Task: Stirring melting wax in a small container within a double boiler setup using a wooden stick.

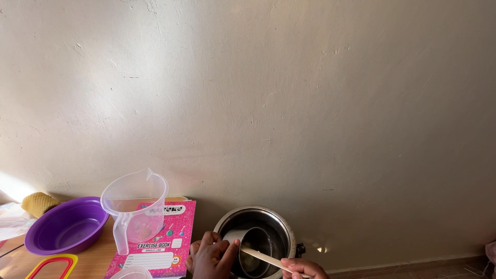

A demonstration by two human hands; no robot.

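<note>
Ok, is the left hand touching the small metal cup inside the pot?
Touching. The head view shows the left hand with its fingers wrapped against the side of the small metal cup, which sits tilted inside the steel pot; no gap shows between them.

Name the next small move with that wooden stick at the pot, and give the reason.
Probably dip the wooden stick deeper into the metal cup: the right hand holds it slanted over the cup's mouth, while the left hand steadies the cup inside the steel pot.
</note>
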